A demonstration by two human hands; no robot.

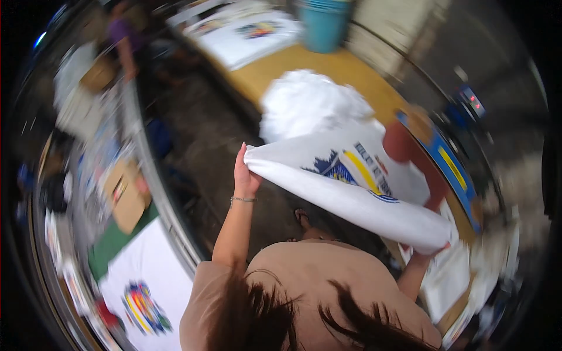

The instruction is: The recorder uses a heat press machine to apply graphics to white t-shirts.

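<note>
A white T-shirt (345,169) with a blue and yellow print is stretched between my two hands, its near edge rolled over in a fold. My left hand (247,178) pinches one corner of it, thumb up, with a bracelet on the wrist. On the right, my right hand (427,257) grips the opposite end from below; the fabric covers most of its fingers. Just beyond the shirt, a heap of white cloth (310,105) lies on the yellow-brown table. A dark red flat board (398,143) shows beside the shirt's far right edge.
White printed shirts (246,35) lie at the far end of the table (263,76), near a teal bucket (324,26). To the left, a metal-edged table (158,187) bears another printed shirt (146,286) and a cardboard piece (124,196). A person (126,41) is at the far left.
</note>
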